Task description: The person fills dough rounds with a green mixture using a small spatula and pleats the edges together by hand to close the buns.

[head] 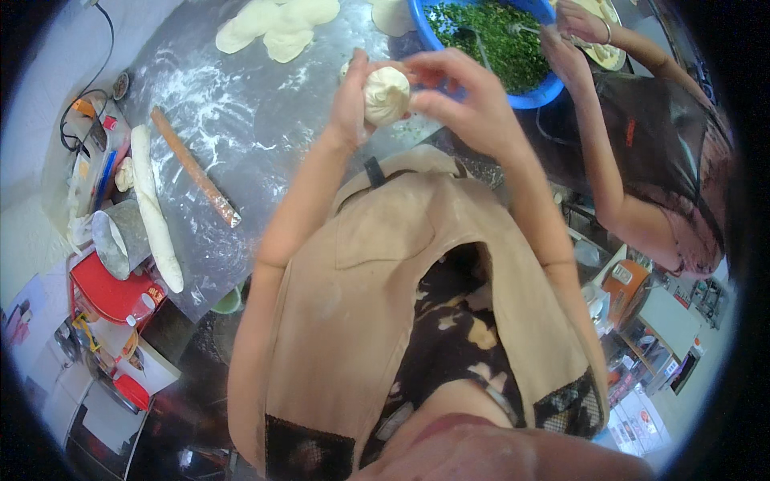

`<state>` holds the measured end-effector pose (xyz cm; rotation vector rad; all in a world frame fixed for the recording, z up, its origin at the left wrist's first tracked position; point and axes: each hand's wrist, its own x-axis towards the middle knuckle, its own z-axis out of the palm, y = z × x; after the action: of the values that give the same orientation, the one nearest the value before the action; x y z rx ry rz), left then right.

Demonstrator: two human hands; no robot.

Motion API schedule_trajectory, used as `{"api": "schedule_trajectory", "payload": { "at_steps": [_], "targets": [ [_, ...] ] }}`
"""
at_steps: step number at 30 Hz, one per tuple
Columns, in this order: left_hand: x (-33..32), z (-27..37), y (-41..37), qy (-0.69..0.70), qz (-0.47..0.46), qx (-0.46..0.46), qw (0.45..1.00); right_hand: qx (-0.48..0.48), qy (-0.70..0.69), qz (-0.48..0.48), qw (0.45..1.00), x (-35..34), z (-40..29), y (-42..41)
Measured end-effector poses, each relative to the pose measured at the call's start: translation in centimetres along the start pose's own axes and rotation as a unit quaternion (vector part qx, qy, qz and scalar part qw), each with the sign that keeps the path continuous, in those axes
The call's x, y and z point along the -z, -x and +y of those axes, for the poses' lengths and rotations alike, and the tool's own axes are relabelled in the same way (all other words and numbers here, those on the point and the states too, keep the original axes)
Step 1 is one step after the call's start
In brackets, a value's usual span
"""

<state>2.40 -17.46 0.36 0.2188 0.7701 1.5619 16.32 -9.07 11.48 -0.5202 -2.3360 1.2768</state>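
A round bun of pleated dough (pixel 387 96) rests in my left hand (pixel 351 108), its gathered top facing up toward me. My right hand (pixel 469 99) is at the bun's right side, fingers bent and spread, with thumb tip close to the dough. Whether that thumb touches it I cannot tell. Below both hands lies the floured dark worktop (pixel 258 108). Just beyond them, a blue basin (pixel 422 27) holds chopped green filling (pixel 511 45) and a utensil.
Flat dough rounds (pixel 283 24) lie at the far side. A wooden rolling pin (pixel 195 165) and a long dough roll (pixel 153 204) are at left, beside a metal cylinder (pixel 123 237). At right, another person's hands (pixel 568 48) work over the basin's edge, near a tray (pixel 615 30).
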Motion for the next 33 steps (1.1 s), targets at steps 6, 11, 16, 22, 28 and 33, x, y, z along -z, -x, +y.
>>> {"api": "schedule_trajectory", "payload": {
  "at_steps": [6, 11, 16, 22, 28, 33],
  "targets": [
    [-0.6, -0.5, -0.2, -0.006, 0.125, -0.159, 0.979, -0.006, 0.105, 0.119, 0.987, -5.7, 3.6, 0.6],
    [2.8, -1.9, -0.7, -0.154, 0.166, -0.164, 0.960, 0.002, 0.163, 0.089, 0.983, -8.2, 5.2, -0.2],
    [5.1, -3.2, 0.6, -0.003, 0.209, -0.036, 0.977, 0.104, 0.163, -0.051, 0.980, -9.1, 6.9, -0.4],
    [8.2, -0.4, 1.3, 0.078, 0.199, -0.027, 0.977, 0.167, 0.190, -0.100, 0.962, -13.2, 7.7, -4.3],
    [20.3, 5.5, -5.0, -0.435, 0.397, -0.095, 0.803, 0.086, 0.322, -0.196, 0.922, -18.4, 11.7, -8.7],
    [23.1, 8.2, -11.8, -0.626, 0.482, -0.176, 0.587, 0.004, 0.227, -0.073, 0.971, -12.5, 11.0, -8.8]
  ]
}}
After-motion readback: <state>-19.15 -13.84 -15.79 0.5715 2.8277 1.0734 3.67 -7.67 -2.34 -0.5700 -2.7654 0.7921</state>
